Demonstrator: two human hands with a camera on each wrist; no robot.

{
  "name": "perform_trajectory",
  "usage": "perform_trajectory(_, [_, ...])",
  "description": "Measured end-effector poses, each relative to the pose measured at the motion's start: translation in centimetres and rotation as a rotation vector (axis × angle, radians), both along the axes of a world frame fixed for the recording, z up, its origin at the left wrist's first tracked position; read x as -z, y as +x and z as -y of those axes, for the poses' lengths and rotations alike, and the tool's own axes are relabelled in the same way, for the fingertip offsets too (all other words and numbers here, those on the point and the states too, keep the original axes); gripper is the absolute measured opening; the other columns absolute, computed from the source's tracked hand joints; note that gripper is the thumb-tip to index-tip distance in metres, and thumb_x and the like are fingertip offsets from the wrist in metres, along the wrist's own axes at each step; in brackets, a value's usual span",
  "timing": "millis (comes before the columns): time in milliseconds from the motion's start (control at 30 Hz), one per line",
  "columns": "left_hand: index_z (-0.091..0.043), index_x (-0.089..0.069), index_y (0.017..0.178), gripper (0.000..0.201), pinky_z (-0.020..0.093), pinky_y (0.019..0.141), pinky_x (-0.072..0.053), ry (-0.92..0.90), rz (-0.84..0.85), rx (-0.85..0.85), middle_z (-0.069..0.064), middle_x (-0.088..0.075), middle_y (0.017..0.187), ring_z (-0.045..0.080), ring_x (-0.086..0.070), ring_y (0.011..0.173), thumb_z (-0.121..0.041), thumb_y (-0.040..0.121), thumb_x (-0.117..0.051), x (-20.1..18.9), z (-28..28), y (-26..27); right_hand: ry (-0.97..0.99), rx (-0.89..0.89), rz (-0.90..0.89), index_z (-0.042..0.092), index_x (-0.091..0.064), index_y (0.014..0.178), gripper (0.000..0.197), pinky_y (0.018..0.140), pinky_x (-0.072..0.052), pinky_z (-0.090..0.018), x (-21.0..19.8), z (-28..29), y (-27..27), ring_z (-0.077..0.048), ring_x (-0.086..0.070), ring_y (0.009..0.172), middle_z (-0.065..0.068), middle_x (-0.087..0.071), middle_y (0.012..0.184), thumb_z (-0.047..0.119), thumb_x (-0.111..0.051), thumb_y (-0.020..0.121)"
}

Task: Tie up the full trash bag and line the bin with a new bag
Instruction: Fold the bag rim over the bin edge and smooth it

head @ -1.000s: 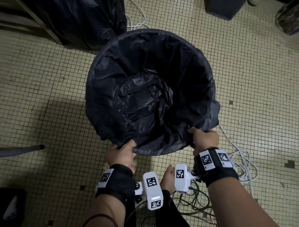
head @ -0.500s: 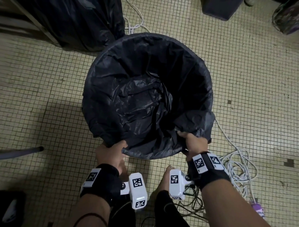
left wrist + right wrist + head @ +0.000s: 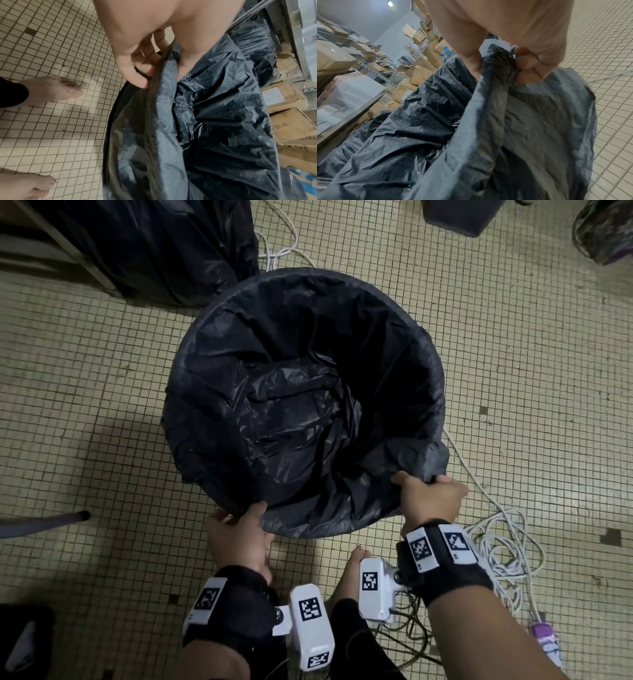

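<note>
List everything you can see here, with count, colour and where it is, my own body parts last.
new bag: one, black, lining the bin, near edge not yet folded over
bin: one, black, centre of the floor; rim bare at the near side
full trash bag: one, black, far left behind the bin
white cable: one tangle, floor at right
cardboard boxes: many, brown, on shelves
floor: small beige tiles
bare feet: two, near the bin
left hand: grips the bag's edge
right hand: grips a bunched edge
</note>
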State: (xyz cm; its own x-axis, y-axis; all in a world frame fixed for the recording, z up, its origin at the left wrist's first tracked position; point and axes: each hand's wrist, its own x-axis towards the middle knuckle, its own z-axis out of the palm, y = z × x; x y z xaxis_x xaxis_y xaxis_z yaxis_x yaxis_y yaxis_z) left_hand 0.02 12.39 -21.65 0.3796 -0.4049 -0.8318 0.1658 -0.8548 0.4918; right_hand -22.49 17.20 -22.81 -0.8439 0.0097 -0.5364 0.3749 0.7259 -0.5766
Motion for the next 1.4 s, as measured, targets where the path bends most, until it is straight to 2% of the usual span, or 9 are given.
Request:
perform_trajectory(133, [-0.008, -0.055, 0.12, 0.045, 0.06, 0.091, -0.053, 0.015, 0.035, 0.057, 0.023, -0.068, 0.116, 0.047, -0.067, 0.103, -0.004, 0.078, -0.072, 0.5, 0.4, 0.2, 0.056, -0.132, -0.022, 0.01, -0.065, 0.072, 0.019, 0.063, -0.058, -0.034, -0.1, 0.3, -0.1, -0.03, -0.068, 0.072, -0.006, -0.067, 0.069, 0.019, -0.08, 0.064])
perform_trajectory(333, [-0.003, -0.065, 0.106, 0.038, 0.061, 0.087, -0.055, 0.051, 0.069, 0.116, 0.023, -0.072, 0.101, 0.045, -0.07, 0.097, 0.002, 0.07, -0.076, 1.2, 1.4, 1.1, -0.146, 0.054, 0.204, 0.009, -0.055, 0.064, 0.028, 0.04, -0.052, -0.03, -0.9, 0.1, -0.7, -0.023, -0.064, 0.047, -0.006, -0.068, 0.057, -0.004, -0.08, 0.065])
perform_trajectory(533, [0.001, -0.066, 0.094, 0.026, 0.047, 0.059, -0.047, 0.081, 0.053, 0.069, 0.022, -0.067, 0.083, 0.035, -0.061, 0.067, 0.001, 0.069, -0.075, 1.8, 1.9, 1.8, -0.183, 0.05, 0.434, 0.005, -0.068, 0.09, 0.033, 0.061, -0.061, -0.041, -1.2, -0.1, -0.8, -0.03, -0.072, 0.065, -0.013, -0.075, 0.075, -0.004, -0.083, 0.062])
perform_trajectory(700, [-0.003, -0.065, 0.085, 0.019, 0.03, 0.044, -0.044, 0.075, 0.068, 0.064, 0.013, -0.063, 0.069, 0.026, -0.056, 0.056, 0.005, 0.07, -0.074, 1.9, 3.0, 2.1, -0.426, 0.152, 0.581, 0.01, -0.058, 0.082, 0.042, 0.06, -0.058, -0.047, -1.6, -1.5, 0.0, -0.039, -0.074, 0.076, -0.023, -0.074, 0.088, 0.003, -0.091, 0.057])
perform_trajectory(800, [-0.006, -0.064, 0.077, 0.016, 0.022, 0.038, -0.04, 0.049, 0.105, 0.095, 0.011, -0.063, 0.065, 0.024, -0.052, 0.051, 0.0, 0.067, -0.076, 2.1, 3.7, 2.9, -0.494, 0.127, 0.605, 0.016, -0.053, 0.082, 0.041, 0.075, -0.057, -0.047, -1.4, -2.7, 0.1, -0.038, -0.072, 0.094, -0.022, -0.073, 0.101, 0.011, -0.09, 0.064])
perform_trajectory(933, [-0.006, -0.069, 0.076, 0.021, 0.042, 0.054, -0.057, -0.052, 0.147, 0.185, 0.015, -0.07, 0.068, 0.029, -0.064, 0.059, -0.003, 0.057, -0.076, 2.1, 4.7, 3.6, -0.591, 0.127, 0.669, 0.017, -0.05, 0.101, 0.052, 0.089, -0.053, -0.055, -1.4, -3.6, -0.3, -0.04, -0.067, 0.107, -0.025, -0.067, 0.118, 0.0, -0.084, 0.065])
perform_trajectory(1100, [-0.004, -0.071, 0.08, 0.036, 0.031, 0.048, -0.05, -0.075, 0.122, 0.194, 0.013, -0.068, 0.063, 0.026, -0.063, 0.056, -0.013, 0.045, -0.074, 2.3, 5.6, 4.2, -0.629, 0.043, 0.82, 0.008, -0.059, 0.099, 0.028, 0.082, -0.059, -0.045, -1.4, -3.3, -0.1, -0.042, -0.061, 0.116, -0.029, -0.06, 0.128, -0.003, -0.072, 0.075])
perform_trajectory(1267, [-0.012, -0.069, 0.094, 0.039, 0.038, 0.067, -0.058, -0.121, 0.157, 0.132, 0.014, -0.074, 0.092, 0.028, -0.069, 0.076, -0.015, 0.058, -0.084, 1.7, 4.7, 3.9, -0.613, 0.045, 0.905, 0.005, -0.05, 0.136, 0.055, 0.091, -0.054, -0.052, -0.7, -3.3, 0.0, -0.04, -0.053, 0.128, -0.023, -0.055, 0.137, -0.001, -0.063, 0.082])
perform_trajectory(1400, [-0.013, -0.055, 0.117, 0.063, 0.038, 0.065, -0.055, -0.016, 0.086, -0.006, 0.008, -0.069, 0.106, 0.026, -0.064, 0.087, -0.025, 0.065, -0.088, 1.1, 2.0, 2.3, -0.599, 0.044, 0.91, 0.003, -0.049, 0.137, 0.057, 0.094, -0.053, -0.049, -0.8, -3.5, -0.1, -0.037, -0.057, 0.124, -0.022, -0.059, 0.134, 0.0, -0.064, 0.082])
